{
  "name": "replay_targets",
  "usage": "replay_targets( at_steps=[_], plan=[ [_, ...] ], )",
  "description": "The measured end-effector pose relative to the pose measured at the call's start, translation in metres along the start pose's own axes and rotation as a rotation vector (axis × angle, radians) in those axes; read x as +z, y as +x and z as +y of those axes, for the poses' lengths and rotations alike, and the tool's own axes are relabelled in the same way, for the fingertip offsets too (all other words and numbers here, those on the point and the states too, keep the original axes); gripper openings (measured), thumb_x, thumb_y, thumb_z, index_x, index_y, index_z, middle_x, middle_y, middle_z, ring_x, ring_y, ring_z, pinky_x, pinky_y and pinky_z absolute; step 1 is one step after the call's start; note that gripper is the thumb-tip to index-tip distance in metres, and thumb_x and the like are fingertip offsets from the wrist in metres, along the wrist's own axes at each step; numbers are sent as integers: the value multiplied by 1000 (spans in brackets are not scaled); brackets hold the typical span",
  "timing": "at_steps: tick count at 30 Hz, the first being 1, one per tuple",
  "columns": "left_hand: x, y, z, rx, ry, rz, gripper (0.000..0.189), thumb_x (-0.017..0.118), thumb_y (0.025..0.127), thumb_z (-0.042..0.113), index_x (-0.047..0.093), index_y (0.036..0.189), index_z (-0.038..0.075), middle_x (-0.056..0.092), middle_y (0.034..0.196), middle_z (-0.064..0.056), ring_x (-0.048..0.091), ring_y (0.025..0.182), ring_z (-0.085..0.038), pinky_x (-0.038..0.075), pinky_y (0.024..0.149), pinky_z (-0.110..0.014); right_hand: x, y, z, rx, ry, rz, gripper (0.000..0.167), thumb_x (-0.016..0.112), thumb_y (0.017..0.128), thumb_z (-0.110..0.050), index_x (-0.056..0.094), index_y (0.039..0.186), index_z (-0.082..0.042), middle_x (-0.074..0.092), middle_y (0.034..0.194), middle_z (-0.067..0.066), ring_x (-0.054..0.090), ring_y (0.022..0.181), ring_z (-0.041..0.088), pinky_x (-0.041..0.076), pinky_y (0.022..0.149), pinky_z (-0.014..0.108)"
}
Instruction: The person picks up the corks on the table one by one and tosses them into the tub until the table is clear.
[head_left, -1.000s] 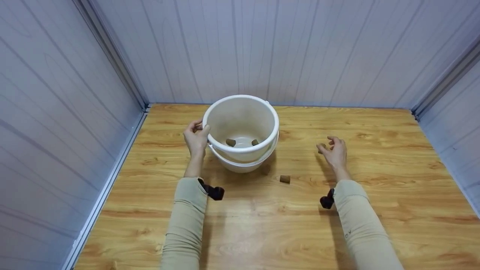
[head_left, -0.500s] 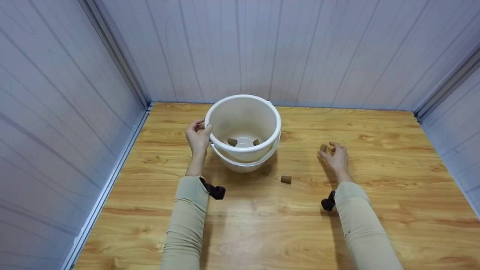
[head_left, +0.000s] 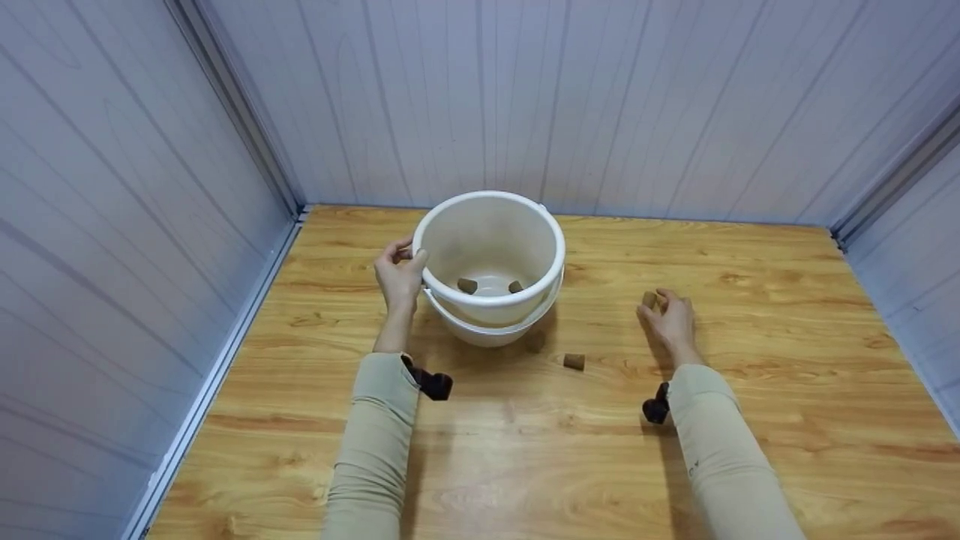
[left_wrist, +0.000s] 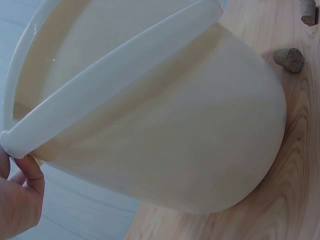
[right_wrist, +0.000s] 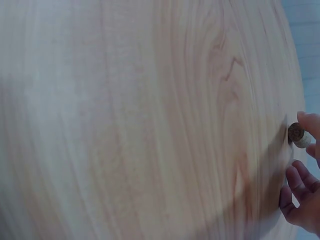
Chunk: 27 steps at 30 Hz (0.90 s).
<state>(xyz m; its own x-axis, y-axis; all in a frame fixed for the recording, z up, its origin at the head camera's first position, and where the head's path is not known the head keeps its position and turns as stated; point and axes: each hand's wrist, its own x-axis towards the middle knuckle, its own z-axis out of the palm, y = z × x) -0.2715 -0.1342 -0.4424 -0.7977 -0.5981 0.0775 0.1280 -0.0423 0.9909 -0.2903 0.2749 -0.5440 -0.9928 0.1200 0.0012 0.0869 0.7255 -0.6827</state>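
A white bucket (head_left: 487, 322) stands tipped toward me with its handle hanging down in front. Two brown corks, one of them a left cork (head_left: 467, 286), lie inside on its bottom. My left hand (head_left: 399, 279) pinches the bucket's rim at the left side, thumb over the edge; the left wrist view shows curled fingers (left_wrist: 32, 172) under the rim. On the right, my right hand (head_left: 673, 319) holds another cork (head_left: 649, 300) between thumb and fingertips, close over the tabletop. In the right wrist view that cork (right_wrist: 296, 132) shows its round end.
One loose cork (head_left: 574, 361) lies on the wooden tabletop (head_left: 510, 465) between bucket and right hand. A shadowed cork (head_left: 535, 343) is beside the bucket's base. Pale panelled walls (head_left: 517, 97) enclose the back and both sides.
The cork at my right hand has come slightly nearer to me and now shows upright between the fingers. My left hand keeps its grip on the rim; the whole view has shifted slightly.
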Motion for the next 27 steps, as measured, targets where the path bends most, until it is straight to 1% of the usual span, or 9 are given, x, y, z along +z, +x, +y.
replay_targets(
  at_steps=[6, 11, 14, 17, 23, 27],
  plan=[
    [1, 0, 1, 21, 19, -3, 27, 61, 72, -10, 68, 98, -11, 55, 68, -2, 51, 66, -9, 42, 47, -14, -1, -1, -1, -8, -14, 9, 54, 61, 94, -18, 43, 136, 11, 50, 117, 36, 46, 110, 47, 38, 95, 57],
    [1, -1, 0, 16, 12, -5, 25, 61, 73, -12, 67, 98, -12, 54, 70, -2, 50, 63, -8, 42, 47, -14, -1, -1, -1, 14, -7, 2, 51, 60, 95, -16, 45, 136, 11, 50, 119, 34, 47, 111, 46, 38, 95, 56],
    [1, -1, 0, 18, 5, -5, 25, 61, 73, -12, 67, 98, -12, 54, 70, -2, 50, 63, -8, 42, 48, -15, -2, -2, -1, 23, -5, -3, 50, 60, 95, -16, 45, 135, 10, 50, 120, 33, 47, 111, 46, 38, 94, 56],
    [1, -1, 0, 24, 0, -4, 26, 61, 73, -11, 67, 98, -12, 54, 70, -3, 50, 65, -9, 42, 49, -15, -1, -2, -1, 15, 8, -1, 49, 61, 95, -15, 46, 134, 11, 50, 120, 34, 47, 110, 46, 39, 94, 56],
    [0, -1, 0, 12, -12, -3, 26, 62, 74, -13, 66, 99, -12, 54, 70, -3, 50, 61, -8, 42, 44, -14, -1, -3, 1, 13, 27, -5, 47, 61, 95, -15, 48, 132, 10, 49, 121, 35, 47, 110, 46, 40, 95, 56],
    [0, -1, 0, 13, -8, 12, 25, 61, 73, -12, 67, 97, -13, 54, 69, -2, 50, 62, -7, 42, 46, -14, -1, -3, 1, 6, 23, 5, 46, 62, 95, -16, 49, 130, 11, 50, 119, 35, 47, 109, 47, 39, 94, 56]
  ],
)
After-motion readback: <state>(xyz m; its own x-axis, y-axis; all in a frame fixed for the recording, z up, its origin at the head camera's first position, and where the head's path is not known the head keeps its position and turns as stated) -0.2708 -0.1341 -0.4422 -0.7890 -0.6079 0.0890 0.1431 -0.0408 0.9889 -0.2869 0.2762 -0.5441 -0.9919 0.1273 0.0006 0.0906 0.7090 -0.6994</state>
